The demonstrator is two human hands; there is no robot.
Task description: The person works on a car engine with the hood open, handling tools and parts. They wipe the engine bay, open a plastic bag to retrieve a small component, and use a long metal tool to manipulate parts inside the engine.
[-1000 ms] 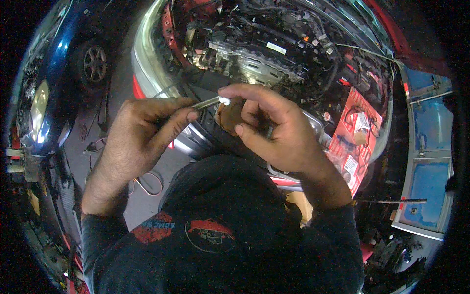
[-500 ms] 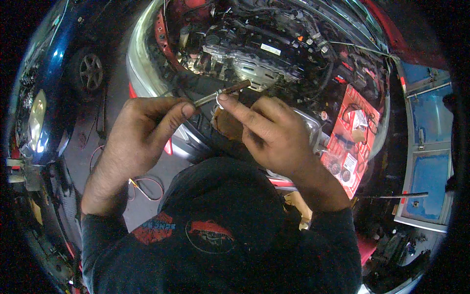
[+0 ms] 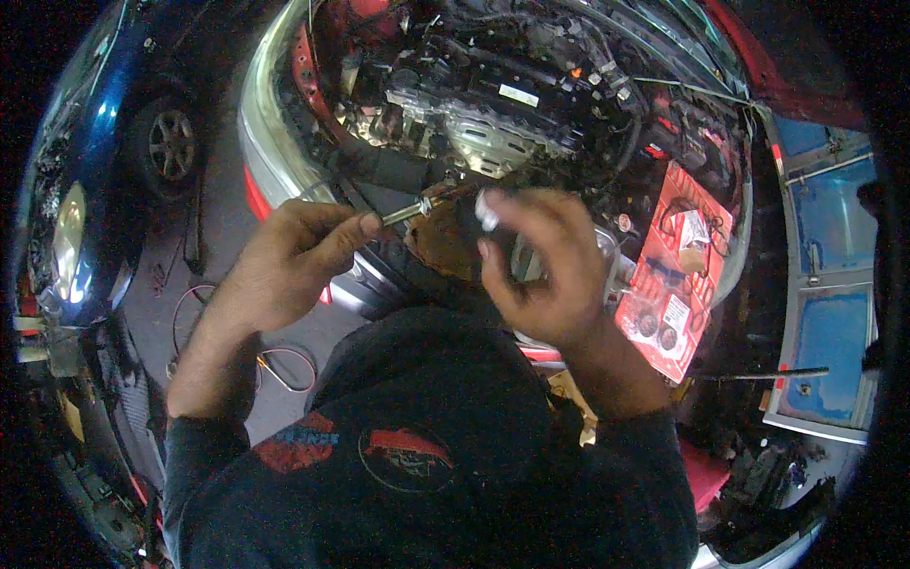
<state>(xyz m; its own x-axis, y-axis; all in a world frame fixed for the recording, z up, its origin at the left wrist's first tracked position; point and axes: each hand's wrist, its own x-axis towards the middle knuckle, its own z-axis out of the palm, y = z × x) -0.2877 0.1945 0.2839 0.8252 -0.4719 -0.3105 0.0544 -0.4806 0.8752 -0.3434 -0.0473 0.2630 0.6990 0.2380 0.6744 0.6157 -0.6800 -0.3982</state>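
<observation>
Centre-frame, the left hand (image 3: 296, 251) pinched a thin rod (image 3: 402, 214), best kept steady; the half-open right hand (image 3: 553, 270) carried blurred white stuff (image 3: 487, 211), perhaps paste.

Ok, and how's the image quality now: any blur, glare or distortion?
Head view: right hand blurred at the index finger, as is the white material there; left hand and thin metal rod clearer; bright glare on the blue car's headlight; blue-panelled door bent by the fisheye; corners black.
</observation>
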